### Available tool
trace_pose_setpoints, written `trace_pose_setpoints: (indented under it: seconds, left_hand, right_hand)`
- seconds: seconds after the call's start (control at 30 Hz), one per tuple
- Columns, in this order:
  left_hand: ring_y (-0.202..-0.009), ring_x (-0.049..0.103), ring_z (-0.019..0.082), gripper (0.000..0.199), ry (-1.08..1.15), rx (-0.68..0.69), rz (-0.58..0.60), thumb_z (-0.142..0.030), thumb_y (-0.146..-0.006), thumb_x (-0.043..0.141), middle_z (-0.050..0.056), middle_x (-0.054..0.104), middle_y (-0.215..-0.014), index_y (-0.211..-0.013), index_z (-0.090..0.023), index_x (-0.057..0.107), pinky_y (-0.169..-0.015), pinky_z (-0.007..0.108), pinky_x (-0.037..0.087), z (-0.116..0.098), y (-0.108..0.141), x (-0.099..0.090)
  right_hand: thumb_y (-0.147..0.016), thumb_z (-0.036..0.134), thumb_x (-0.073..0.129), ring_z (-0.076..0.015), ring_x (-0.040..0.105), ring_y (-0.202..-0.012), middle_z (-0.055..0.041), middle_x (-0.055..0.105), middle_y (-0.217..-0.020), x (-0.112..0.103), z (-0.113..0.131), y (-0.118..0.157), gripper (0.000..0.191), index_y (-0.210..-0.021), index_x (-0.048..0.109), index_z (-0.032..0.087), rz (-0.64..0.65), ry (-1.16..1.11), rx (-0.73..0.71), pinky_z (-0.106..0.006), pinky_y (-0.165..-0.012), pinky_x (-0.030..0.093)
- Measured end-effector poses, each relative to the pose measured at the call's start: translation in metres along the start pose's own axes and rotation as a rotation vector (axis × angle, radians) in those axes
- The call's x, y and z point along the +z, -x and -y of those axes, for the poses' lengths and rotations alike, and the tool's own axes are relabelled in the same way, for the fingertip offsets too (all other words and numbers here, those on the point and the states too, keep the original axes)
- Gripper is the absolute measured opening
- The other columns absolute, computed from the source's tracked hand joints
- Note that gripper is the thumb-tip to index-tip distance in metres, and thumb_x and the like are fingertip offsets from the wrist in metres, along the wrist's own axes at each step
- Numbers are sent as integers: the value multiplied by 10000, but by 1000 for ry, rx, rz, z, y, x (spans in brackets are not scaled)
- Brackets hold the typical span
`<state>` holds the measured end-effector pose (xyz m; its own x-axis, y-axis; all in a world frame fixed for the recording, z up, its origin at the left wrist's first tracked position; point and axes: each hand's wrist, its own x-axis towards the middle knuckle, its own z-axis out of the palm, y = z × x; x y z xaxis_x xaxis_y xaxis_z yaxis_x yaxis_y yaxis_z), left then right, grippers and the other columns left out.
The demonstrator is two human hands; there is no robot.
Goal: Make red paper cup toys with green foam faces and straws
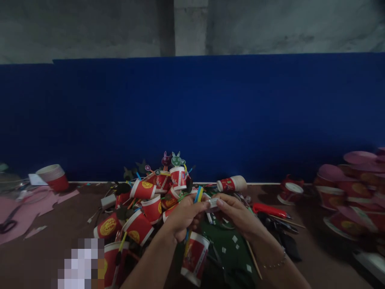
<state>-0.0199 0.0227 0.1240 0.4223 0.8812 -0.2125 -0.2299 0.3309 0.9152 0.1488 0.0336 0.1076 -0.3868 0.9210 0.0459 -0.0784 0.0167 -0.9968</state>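
Near the middle, my left hand [188, 214] is closed round a blue and yellow strip [198, 194] that stands upright between its fingers. My right hand [234, 212] pinches a small whitish piece [213, 204], which the fingertips of my left hand also touch. Just below my left hand a red paper cup [195, 259] leans, with the lower end of the strip at its rim. Under my hands lies a dark green sheet [227, 249] with small white squares on it.
Several red cups [138, 226] are heaped left of my hands. Cup stacks stand at the far left [57, 178] and back [231, 184]. A red tool [269, 210] and wooden sticks lie right. Pink sheets [30, 212] and scissors [9, 224] are left.
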Motion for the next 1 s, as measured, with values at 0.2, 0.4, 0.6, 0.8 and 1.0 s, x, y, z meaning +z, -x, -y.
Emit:
trace_pose_setpoints:
  seconds: [0.2,0.4,0.6,0.8,1.0]
  left_hand:
    - [-362,236,27,303,25,13,-15,-356,-636,731,-123,336,-442,-751,-183,510,-394,180,147,1,-1,2]
    - [-373,164,21,355,52,26,137,-376,-578,758,-124,315,-446,-757,-180,522,-373,183,86,0,6,-3]
    - [-377,211,20,297,63,53,110,-311,-590,750,-111,359,-462,-724,-176,521,-377,182,114,-3,9,1]
    - [-422,320,31,206,-50,75,8,-246,-651,711,-93,430,-510,-703,-174,525,-420,165,226,-3,8,5]
    - [-410,370,37,188,-22,50,-30,-231,-624,697,-84,471,-506,-712,-176,540,-432,163,276,-3,9,7]
  right_hand:
    - [-728,553,635,-102,376,-566,26,478,-618,2,7,2,391,-699,603,165,19,99,-56,-235,-529,281]
    - [-711,576,642,-96,384,-546,29,479,-615,-2,4,4,407,-712,578,174,132,-118,-71,-217,-506,301]
    - [-696,597,639,-92,374,-538,34,468,-606,0,6,4,430,-715,560,175,155,-91,-90,-213,-495,289]
    - [-649,525,718,-88,337,-524,47,443,-592,2,9,5,398,-755,558,175,-7,208,-166,-214,-476,250]
    - [-650,519,717,-89,354,-511,45,452,-581,1,9,6,390,-751,559,177,-39,200,-202,-218,-472,263]
